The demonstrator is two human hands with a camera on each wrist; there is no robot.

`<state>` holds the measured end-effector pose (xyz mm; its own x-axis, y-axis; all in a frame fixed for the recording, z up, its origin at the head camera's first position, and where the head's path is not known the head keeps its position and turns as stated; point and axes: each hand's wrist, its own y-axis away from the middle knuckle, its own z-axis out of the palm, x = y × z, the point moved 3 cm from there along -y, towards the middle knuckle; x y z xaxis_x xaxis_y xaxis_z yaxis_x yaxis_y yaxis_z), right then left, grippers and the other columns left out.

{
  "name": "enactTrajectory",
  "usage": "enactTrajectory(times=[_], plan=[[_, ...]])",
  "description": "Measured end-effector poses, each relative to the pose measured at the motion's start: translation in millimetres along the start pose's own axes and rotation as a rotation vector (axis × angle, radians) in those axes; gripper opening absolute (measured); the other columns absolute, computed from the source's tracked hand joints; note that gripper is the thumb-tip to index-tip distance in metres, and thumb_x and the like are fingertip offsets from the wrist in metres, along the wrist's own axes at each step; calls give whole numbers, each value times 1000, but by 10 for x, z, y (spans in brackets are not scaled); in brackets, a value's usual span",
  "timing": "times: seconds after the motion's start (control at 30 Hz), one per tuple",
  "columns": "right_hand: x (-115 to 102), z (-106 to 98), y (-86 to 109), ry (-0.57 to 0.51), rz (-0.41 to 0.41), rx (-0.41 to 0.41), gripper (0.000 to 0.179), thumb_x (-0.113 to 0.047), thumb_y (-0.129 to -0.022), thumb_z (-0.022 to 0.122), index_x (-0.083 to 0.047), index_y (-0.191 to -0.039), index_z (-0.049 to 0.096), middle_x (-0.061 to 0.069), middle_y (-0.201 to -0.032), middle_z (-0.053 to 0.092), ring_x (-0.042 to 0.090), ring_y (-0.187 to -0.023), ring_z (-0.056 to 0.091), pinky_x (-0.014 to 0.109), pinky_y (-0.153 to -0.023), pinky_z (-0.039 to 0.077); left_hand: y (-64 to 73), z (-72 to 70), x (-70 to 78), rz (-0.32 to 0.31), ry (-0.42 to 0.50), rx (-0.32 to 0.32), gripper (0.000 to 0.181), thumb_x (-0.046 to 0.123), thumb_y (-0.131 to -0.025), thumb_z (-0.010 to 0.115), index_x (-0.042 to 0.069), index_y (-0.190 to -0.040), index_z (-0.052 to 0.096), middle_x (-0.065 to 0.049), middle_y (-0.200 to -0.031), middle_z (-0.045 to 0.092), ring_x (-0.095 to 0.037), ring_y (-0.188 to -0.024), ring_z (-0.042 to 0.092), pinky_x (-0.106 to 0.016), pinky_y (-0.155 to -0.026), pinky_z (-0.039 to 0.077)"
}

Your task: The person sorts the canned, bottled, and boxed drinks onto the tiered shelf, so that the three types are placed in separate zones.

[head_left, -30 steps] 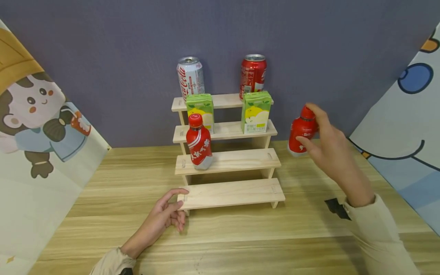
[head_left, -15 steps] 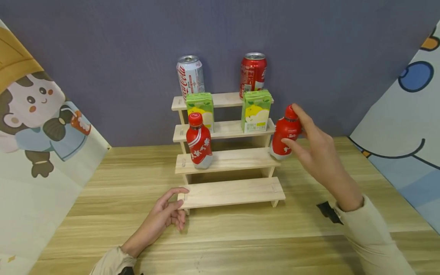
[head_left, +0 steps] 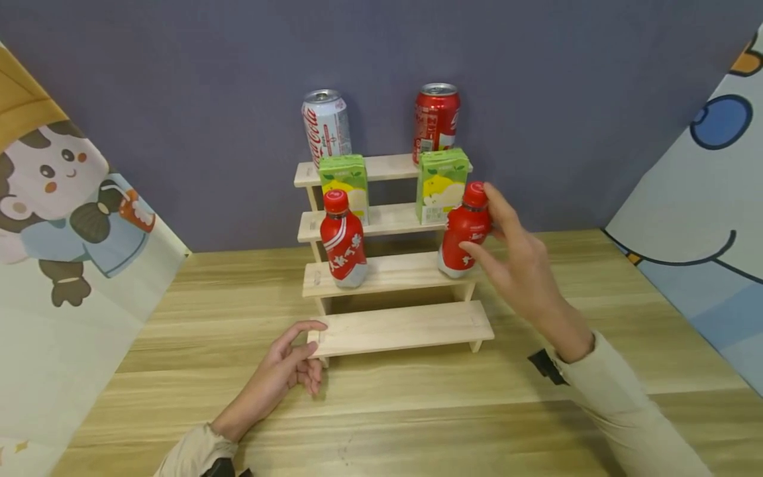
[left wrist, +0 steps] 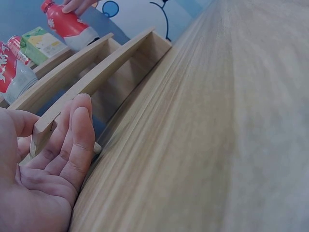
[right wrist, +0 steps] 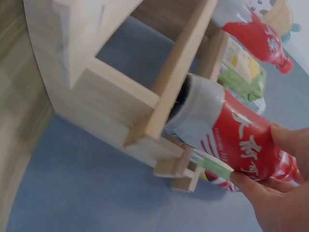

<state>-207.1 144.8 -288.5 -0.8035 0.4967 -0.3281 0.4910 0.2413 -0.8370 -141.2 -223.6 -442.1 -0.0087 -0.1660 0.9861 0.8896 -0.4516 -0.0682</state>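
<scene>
My right hand [head_left: 521,268] grips a red drink bottle [head_left: 459,242] between thumb and fingers, its cap near the index fingertip. The bottle is almost upright at the right end of the third step down of a wooden tiered stand [head_left: 399,328]. In the right wrist view, the bottle's pale base [right wrist: 195,104] is right at the step's edge. At the stand's lower left, my left hand [head_left: 280,364] pinches the corner of the bottom step with thumb and index finger. The left wrist view shows its other fingers [left wrist: 79,145] loosely bent beneath that corner.
A matching red bottle [head_left: 344,248] stands on the same step at left. Two green juice boxes [head_left: 441,189] occupy the step above. On top are a white Coca-Cola can [head_left: 326,126] and a red can [head_left: 437,122], close before the grey-blue wall [head_left: 238,132]. Printed panels [head_left: 691,218] flank the wooden table [head_left: 381,424].
My right hand has carried the red bottle leftward from beside the stand to over the third step's right end. The left hand keeps its hold on the bottom step's corner.
</scene>
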Motion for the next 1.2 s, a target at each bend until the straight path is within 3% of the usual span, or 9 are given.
enactTrajectory(times=[0.2,0.47,0.73,1.03,1.2], plan=[[15,123,17,1,-2,10,90,9,-77,79,-3,-154,33,13,-149,48,29,-127,56,22,-102,48,42,-10,25,-16,5,23,41,15,-108,43,3,-146,35,-11,-74,68,-20,-59,67,-34,-53,60],[26,215,33,74,18,-23,90,4,-84,77,-6,-157,26,8,-157,39,29,-130,54,40,-101,50,71,-23,25,-20,6,37,41,14,-108,42,3,-147,35,-11,-73,68,-20,-58,67,-33,-53,60],[62,154,128,76,26,-29,93,6,-81,78,-6,-157,26,9,-157,38,30,-130,53,41,-99,51,49,31,-38,-28,1,33,40,15,-108,44,4,-146,36,-11,-73,68,-19,-59,66,-35,-53,60],[59,114,214,52,37,-50,96,8,-78,79,-6,-157,26,9,-159,35,29,-132,52,28,-101,49,53,68,-62,-30,1,6,42,15,-108,43,1,-146,33,-9,-73,67,-19,-59,65,-35,-53,60],[32,135,198,67,37,-91,99,7,-79,80,-7,-158,22,10,-158,35,29,-133,50,37,-100,51,78,34,-67,-33,-6,16,42,16,-108,44,2,-146,33,-9,-73,67,-19,-59,65,-34,-54,60]])
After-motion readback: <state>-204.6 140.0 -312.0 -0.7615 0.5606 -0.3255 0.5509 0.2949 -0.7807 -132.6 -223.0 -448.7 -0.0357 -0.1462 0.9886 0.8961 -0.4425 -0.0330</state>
